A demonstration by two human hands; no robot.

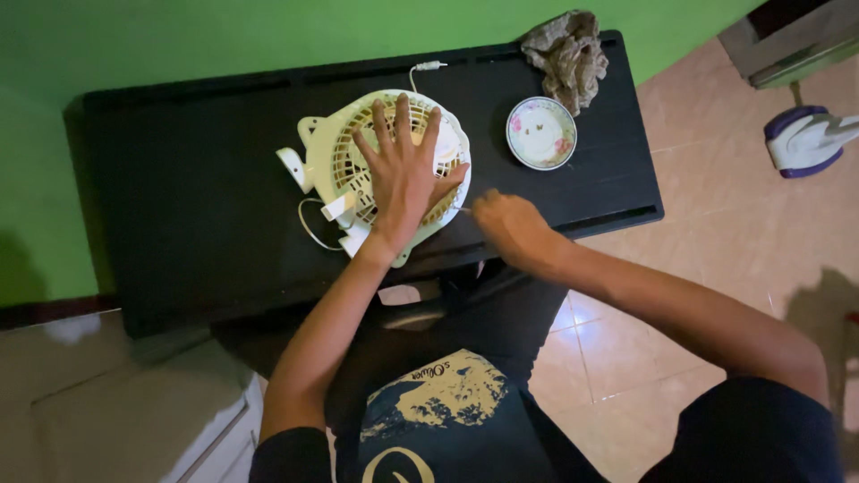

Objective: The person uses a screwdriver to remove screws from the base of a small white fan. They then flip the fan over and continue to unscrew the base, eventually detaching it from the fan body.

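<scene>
A small cream plastic fan point(333, 161) lies flat, grille up, on a black table point(197, 206). My left hand point(403, 170) presses down on the grille with fingers spread. At the fan's right edge, my right hand point(506, 224) is closed around a thin tool, likely a screwdriver point(461, 209), whose tip points at the fan's rim. A thin white cord point(309, 228) loops out from the fan's near side, and another white wire with a plug point(428, 66) runs off its far side.
A small flowered dish point(541, 132) with tiny pieces in it sits right of the fan. A crumpled grey cloth point(565, 54) lies at the table's far right corner. Green wall behind, tiled floor on the right with a white and purple appliance point(805, 139).
</scene>
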